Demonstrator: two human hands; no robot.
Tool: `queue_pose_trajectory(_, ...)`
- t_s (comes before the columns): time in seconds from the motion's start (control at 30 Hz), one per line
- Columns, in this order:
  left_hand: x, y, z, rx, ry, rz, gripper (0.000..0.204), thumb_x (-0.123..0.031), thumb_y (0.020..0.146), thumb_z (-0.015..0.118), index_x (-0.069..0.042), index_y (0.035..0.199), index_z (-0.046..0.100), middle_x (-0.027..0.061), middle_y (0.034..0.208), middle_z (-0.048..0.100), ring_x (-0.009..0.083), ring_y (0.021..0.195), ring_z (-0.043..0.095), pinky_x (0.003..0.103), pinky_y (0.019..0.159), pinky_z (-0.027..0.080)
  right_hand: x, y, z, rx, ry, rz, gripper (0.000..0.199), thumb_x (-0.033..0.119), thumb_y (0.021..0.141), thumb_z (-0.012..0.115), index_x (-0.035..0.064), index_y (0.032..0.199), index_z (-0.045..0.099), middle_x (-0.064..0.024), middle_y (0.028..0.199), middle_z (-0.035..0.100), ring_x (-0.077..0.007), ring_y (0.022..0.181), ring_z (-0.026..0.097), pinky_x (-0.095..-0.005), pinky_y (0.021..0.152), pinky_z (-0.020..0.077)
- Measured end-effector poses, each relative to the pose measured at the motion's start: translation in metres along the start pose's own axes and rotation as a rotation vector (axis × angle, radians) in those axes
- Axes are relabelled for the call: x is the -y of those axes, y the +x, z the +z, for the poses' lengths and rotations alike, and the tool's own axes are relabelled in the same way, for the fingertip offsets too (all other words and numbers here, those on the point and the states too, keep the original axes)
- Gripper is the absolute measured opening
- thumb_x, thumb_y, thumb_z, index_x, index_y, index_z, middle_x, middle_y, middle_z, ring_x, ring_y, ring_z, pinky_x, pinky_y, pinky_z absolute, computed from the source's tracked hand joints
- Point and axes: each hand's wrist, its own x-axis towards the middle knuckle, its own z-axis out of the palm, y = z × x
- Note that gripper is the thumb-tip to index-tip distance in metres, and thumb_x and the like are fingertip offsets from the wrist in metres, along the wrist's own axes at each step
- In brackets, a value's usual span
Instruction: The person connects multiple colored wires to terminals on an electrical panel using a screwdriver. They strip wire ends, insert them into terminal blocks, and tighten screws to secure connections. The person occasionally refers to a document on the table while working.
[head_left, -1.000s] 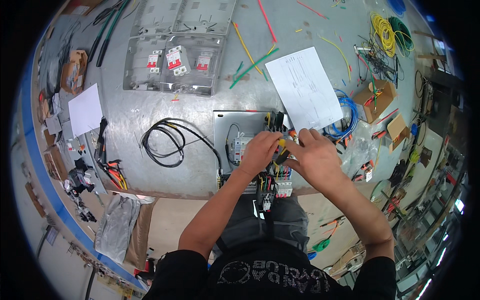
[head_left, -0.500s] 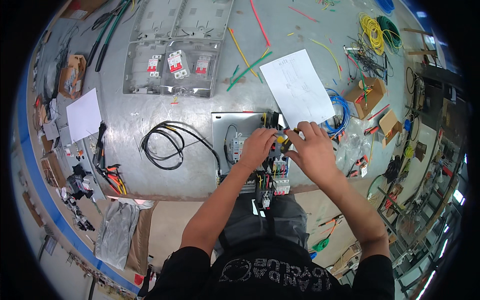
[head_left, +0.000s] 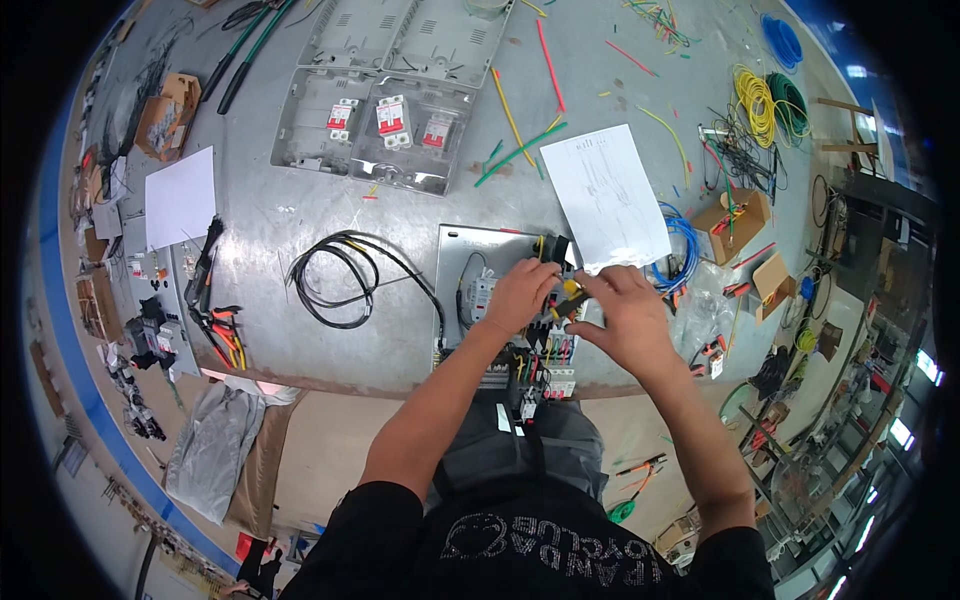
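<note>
Little moved: our left hand (head_left: 520,295) stays curled on the mounting plate (head_left: 470,262); right hand (head_left: 625,315) keeps pinching a yellow-handled tool (head_left: 568,290) over the breakers (head_left: 545,360).

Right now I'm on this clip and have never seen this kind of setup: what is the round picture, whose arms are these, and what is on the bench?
The picture comes from a wide fisheye camera worn on a person's head, looking down, so straight edges bend near the rim. There is no machine: the two bare forearms rising from the lower edge are the wearer's own.

The grey workbench carries a grey metal mounting plate with small electrical parts and coloured wires on it. The left hand rests on those parts. The right hand meets it there, pinching a small yellow piece; what it is cannot be told.

Around them lie a coiled black cable, a white sheet of paper, an open clear plastic enclosure with circuit breakers, loose cut wires, a blue wire coil and yellow and green wire coils.
</note>
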Motion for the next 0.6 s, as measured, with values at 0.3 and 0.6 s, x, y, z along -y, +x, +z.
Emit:
queue_pose_trajectory(0.3,0.004,0.0,0.0,0.004,0.025,-0.008,0.025,-0.021,0.102,0.065,-0.012,0.125,0.07,0.0117,0.098,0.061,0.0359,0.099,0.064,0.048,0.083,0.055,-0.019,-0.016,0.055,0.035,1.721,1.113,0.054,0.029,0.105,0.071,0.006,0.147,0.048,-0.0156,0.09,0.076,-0.0284,0.078,0.078,-0.0388,0.067,0.0637)
queue_pose_trajectory(0.6,0.008,0.001,0.001,0.018,0.035,-0.006,0.026,-0.019,0.102,0.064,-0.014,0.127,0.07,0.0119,0.1,0.061,0.0364,0.1,0.064,0.048,0.084,0.055,-0.003,0.015,0.004,0.223,-0.082,-0.229,0.078,0.032,0.079,0.09,0.0061,0.145,0.057,-0.0172,0.115,0.07,-0.0398,0.112,0.067,-0.0525,0.095,0.0538)
